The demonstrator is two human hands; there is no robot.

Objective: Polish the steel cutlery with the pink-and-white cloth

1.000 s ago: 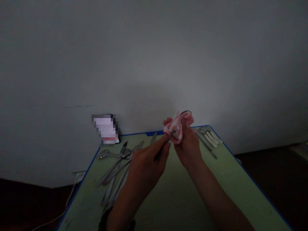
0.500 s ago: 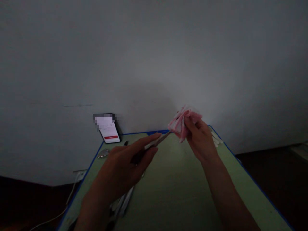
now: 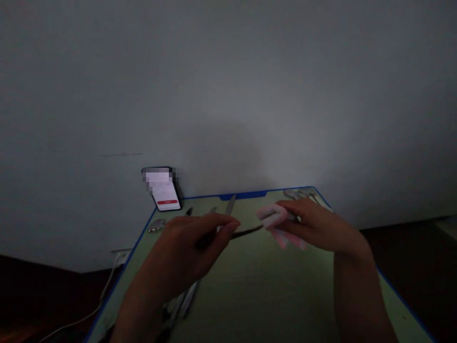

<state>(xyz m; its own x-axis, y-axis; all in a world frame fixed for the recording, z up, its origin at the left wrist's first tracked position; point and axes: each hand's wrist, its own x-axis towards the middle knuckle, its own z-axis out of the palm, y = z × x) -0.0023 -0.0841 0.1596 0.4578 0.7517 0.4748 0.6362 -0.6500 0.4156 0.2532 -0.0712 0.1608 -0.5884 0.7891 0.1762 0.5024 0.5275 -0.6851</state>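
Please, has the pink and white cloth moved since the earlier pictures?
Yes, downward in the view: the cloth in the right hand overlapped the table's blue far edge before, and now shows wholly below it.

The cloth [image 3: 273, 218] in the right hand [image 3: 314, 221] looks soft and matt, its weave too blurred to read, while the slim utensil [image 3: 246, 233] between it and the left hand [image 3: 196, 243] is smooth, dark and seemingly metal. Just beyond the left hand a knife blade [image 3: 231, 205] shows dull grey metal, and to that hand's left a spoon bowl [image 3: 156, 226] gleams like polished steel. Beneath both hands the bench [image 3: 257, 290] has a smooth, mostly matt top with a plastic-looking rim [image 3: 246, 195], and past them the wall [image 3: 228, 85] is matt, like paint or plaster
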